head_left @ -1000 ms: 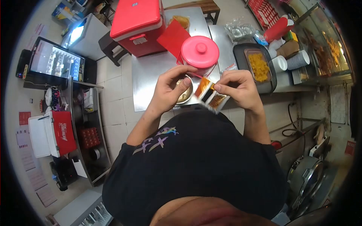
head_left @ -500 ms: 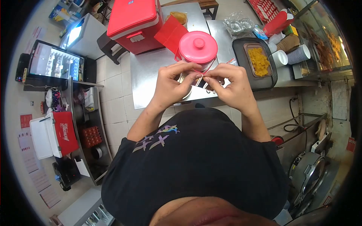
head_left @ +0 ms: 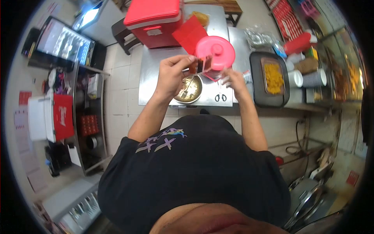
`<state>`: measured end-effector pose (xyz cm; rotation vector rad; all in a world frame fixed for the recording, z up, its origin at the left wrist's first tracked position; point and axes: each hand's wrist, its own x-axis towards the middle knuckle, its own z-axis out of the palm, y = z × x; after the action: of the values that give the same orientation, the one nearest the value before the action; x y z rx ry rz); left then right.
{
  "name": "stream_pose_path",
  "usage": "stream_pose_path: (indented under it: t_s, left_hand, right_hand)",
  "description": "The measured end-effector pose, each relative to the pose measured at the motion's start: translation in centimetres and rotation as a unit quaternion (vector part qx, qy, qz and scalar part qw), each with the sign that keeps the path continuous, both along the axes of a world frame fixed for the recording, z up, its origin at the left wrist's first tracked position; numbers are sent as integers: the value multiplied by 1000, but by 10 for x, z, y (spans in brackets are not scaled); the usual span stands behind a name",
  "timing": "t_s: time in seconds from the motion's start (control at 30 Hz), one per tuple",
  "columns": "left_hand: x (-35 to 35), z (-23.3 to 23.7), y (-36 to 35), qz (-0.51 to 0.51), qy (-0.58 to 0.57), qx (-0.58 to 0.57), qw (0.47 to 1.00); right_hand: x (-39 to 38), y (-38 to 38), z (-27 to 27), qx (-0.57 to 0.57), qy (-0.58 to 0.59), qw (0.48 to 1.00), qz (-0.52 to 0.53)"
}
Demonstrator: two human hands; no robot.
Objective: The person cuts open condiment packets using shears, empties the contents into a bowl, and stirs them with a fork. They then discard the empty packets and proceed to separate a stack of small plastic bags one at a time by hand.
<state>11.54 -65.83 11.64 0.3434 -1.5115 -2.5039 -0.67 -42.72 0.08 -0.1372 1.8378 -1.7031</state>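
Observation:
My left hand (head_left: 171, 76) is raised over the steel table, thumb and forefinger pinched on what looks like a small clear plastic bag (head_left: 207, 63) with reddish-brown contents, partly blurred. My right hand (head_left: 235, 81) is apart from it on the right, its fingers smeared by motion. Behind the bag stands a round tub with a pink lid (head_left: 216, 46). Below my left hand is a round metal bowl (head_left: 200, 93) with pale contents and a utensil in it. Black-handled scissors (head_left: 221, 97) lie on the table below my right hand.
A red cooler box (head_left: 156, 19) and a red sheet (head_left: 191, 33) stand behind. To the right are a black tray (head_left: 257, 93) holding a container of yellow food (head_left: 274, 78), stacked cups (head_left: 314, 78) and a glass display case (head_left: 343, 58). Shelving (head_left: 76, 117) runs along the left.
My hands have moved apart from being pinched together, the right one going rightward. The small bag now hangs at my left hand. The bowl and scissors have come into clearer view.

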Motion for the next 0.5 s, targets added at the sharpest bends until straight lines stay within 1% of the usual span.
stream_pose_path:
  t_s: [0.03, 0.07, 0.1, 0.13, 0.17, 0.2, 0.23, 0.27, 0.3, 0.33, 0.37, 0.43, 0.47, 0.5]
  left_hand:
    - [1, 7, -10, 12, 7, 15, 1000]
    - [1, 15, -18, 35, 14, 17, 999]
    - [2, 25, -25, 54, 13, 48, 997]
    - [4, 35, -32, 73, 15, 79, 994]
    - [7, 45, -37, 94, 26, 81, 992]
    - [10, 54, -41, 102, 39, 93, 990]
    - [13, 62, -45, 108, 53, 104, 987]
    - [17, 68, -48, 120, 63, 104, 985]
    - [21, 73, -51, 134, 71, 103, 983]
    - [25, 78, -52, 136, 78, 97, 983]
    - [29, 82, -54, 136, 85, 91, 983]
    - [35, 87, -55, 142, 105, 92, 980]
    - [39, 87, -54, 155, 120, 75, 978]
    - [41, 87, -55, 167, 135, 58, 975]
  right_hand:
    - [-17, 7, -79, 151, 16, 987, 41]
    - [-18, 10, -130, 254, 2, 964, 79]
    - [-29, 19, -210, 374, 66, 901, 207]
    - [-7, 22, -227, 418, 91, 890, 158]
    - [2, 24, -260, 458, 108, 869, 153]
    - [15, 20, -249, 474, 86, 864, 146]
    - [28, 22, -259, 481, 151, 854, 130]
    - [30, 25, -278, 484, 147, 852, 137]
    - [32, 30, -293, 477, 192, 843, 160]
    - [30, 35, -303, 466, 210, 846, 151]
    - [31, 37, -292, 456, 216, 851, 147]
    - [29, 39, -275, 468, 217, 837, 181]
    - [32, 39, -268, 466, 222, 836, 186]
    - [39, 38, -258, 475, 246, 834, 137]
